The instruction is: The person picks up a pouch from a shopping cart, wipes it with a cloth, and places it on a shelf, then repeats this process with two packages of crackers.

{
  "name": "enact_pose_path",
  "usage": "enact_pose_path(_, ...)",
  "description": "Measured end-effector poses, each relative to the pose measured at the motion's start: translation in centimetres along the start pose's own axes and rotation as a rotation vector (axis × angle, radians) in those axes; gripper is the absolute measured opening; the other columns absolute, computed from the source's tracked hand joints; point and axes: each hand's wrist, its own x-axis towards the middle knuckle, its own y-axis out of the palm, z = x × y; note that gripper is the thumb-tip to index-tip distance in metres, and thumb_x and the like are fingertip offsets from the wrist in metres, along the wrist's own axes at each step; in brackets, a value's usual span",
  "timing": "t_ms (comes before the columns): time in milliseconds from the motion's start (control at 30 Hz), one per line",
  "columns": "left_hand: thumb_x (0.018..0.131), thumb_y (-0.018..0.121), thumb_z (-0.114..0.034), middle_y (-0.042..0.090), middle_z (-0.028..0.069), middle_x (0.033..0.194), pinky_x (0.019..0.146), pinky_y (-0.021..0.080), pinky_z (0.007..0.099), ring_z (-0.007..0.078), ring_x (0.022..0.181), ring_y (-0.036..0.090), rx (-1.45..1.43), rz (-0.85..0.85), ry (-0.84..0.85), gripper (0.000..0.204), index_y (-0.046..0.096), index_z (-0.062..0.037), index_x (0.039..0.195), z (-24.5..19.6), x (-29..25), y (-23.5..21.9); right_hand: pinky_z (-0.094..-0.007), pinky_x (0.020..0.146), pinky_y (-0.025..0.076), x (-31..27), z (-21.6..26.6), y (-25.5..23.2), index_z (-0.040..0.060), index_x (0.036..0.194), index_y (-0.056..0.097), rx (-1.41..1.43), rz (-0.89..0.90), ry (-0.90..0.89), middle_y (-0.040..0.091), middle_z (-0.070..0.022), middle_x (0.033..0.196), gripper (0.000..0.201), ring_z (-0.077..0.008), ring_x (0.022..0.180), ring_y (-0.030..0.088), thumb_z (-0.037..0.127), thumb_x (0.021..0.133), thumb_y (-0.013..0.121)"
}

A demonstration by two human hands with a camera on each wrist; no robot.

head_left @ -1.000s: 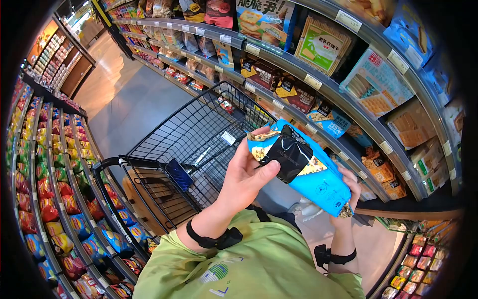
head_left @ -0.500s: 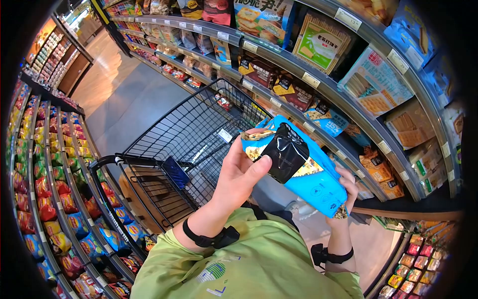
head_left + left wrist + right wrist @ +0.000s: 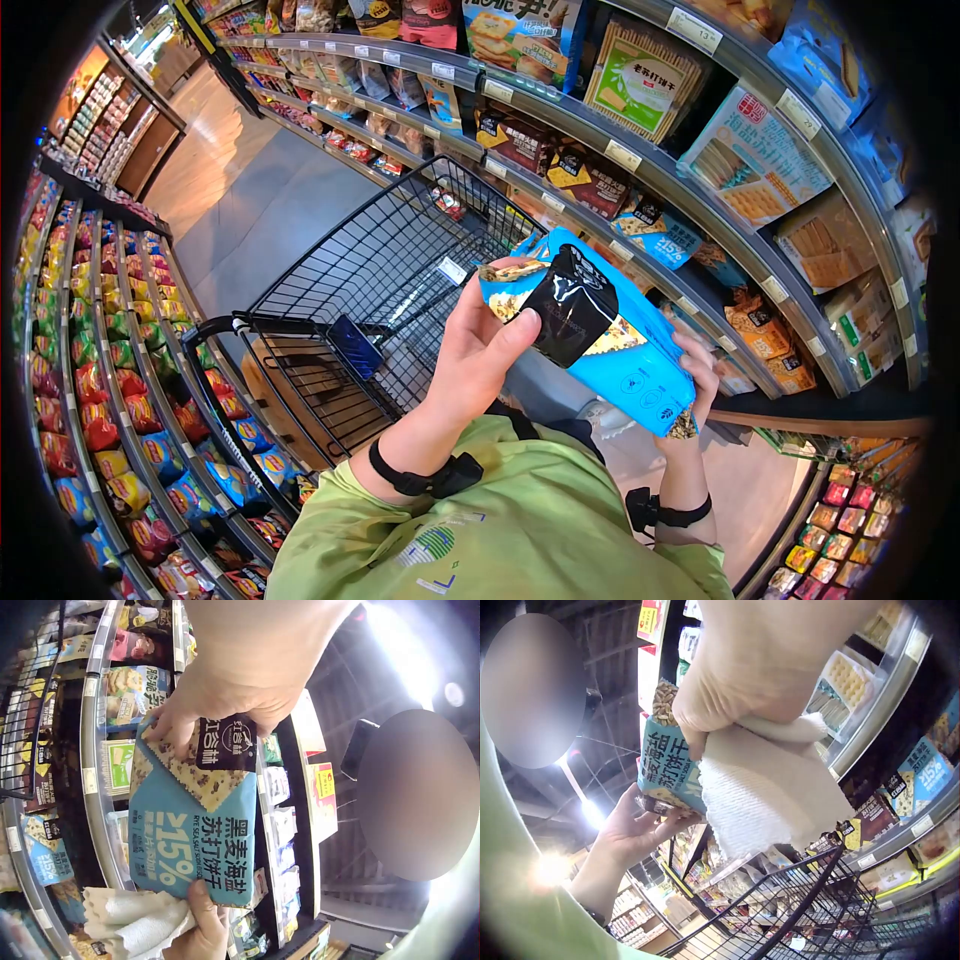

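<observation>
A blue cracker packet [image 3: 600, 335] with a black label panel is held up in front of me with both hands. My left hand [image 3: 487, 345] grips its upper end, thumb across the front [image 3: 225, 705]. My right hand [image 3: 695, 375] holds the lower end from behind. In the right wrist view that right hand [image 3: 757, 682] also clutches a white paper towel [image 3: 769, 791] against the packet [image 3: 664, 761]. The same towel [image 3: 131, 919] shows under the packet [image 3: 191, 817] in the left wrist view.
A black wire shopping cart [image 3: 380, 290] stands just left of my hands, handle [image 3: 215, 385] toward me. Shelves of biscuit boxes [image 3: 750, 165] curve along the right. Snack bags [image 3: 100, 380] fill the left shelves. The aisle floor [image 3: 240, 200] runs ahead.
The packet and both hands have shifted slightly left and up. The grip on it has stayed the same.
</observation>
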Motion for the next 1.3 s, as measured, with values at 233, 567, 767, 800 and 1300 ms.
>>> enact_pose_path(233, 0.086, 0.059, -0.008, 0.052, 0.0064, 0.12, 0.098, 0.036, 0.0317, 0.0146, 0.113, 0.048, -0.027, 0.009, -0.01, 0.047, 0.038, -0.0005, 0.128, 0.09, 0.04, 0.03, -0.0399, 0.091, 0.043, -0.18, -0.28, 0.12, 0.0128, 0.117, 0.038, 0.003, -0.027, -0.001, 0.043, -0.0202, 0.124, 0.069, -0.0309, 0.113, 0.047, 0.018, 0.065, 0.082)
enact_pose_path(567, 0.086, 0.058, -0.008, 0.052, 0.0067, 0.12, 0.098, 0.036, 0.0316, 0.0146, 0.112, 0.048, -0.03, 0.034, 0.019, 0.048, 0.038, -0.0009, 0.128, 0.31, 0.2, -0.42, -0.0385, 0.09, 0.046, -0.15, -0.38, 0.42, 0.014, 0.116, 0.038, 0.014, -0.032, -0.041, 0.041, -0.0191, 0.124, 0.069, -0.0304, 0.114, 0.047, 0.009, 0.063, 0.082)
enact_pose_path(767, 0.086, 0.058, -0.008, 0.052, 0.0072, 0.12, 0.097, 0.036, 0.0315, 0.0147, 0.112, 0.048, -0.033, 0.033, 0.021, 0.047, 0.038, -0.0008, 0.128, 0.42, 0.15, -0.46, -0.0405, 0.093, 0.044, -0.22, -0.18, 0.23, 0.0149, 0.118, 0.037, -0.011, -0.011, -0.039, 0.04, -0.0185, 0.126, 0.07, -0.0318, 0.116, 0.045, 0.01, 0.064, 0.081)
enact_pose_path(800, 0.086, 0.058, -0.008, 0.052, 0.0071, 0.12, 0.097, 0.036, 0.0314, 0.0147, 0.112, 0.049, -0.038, 0.038, 0.022, 0.047, 0.038, -0.0008, 0.128, 0.44, 0.11, -0.48, -0.0428, 0.095, 0.042, -0.36, -0.2, 0.15, 0.0157, 0.119, 0.036, -0.014, 0.007, -0.029, 0.039, -0.0181, 0.127, 0.071, -0.0331, 0.118, 0.044, 0.011, 0.065, 0.081)
enact_pose_path(1300, 0.087, 0.057, -0.01, 0.051, 0.0067, 0.121, 0.097, 0.036, 0.0315, 0.0145, 0.112, 0.048, -0.037, 0.033, 0.017, 0.046, 0.038, -0.0012, 0.128, 0.62, -0.02, -0.76, -0.0445, 0.097, 0.04, -0.38, 0.26, 0.11, 0.0155, 0.119, 0.036, -0.007, 0.022, -0.015, 0.039, -0.0185, 0.128, 0.07, -0.034, 0.12, 0.041, 0.009, 0.066, 0.08)
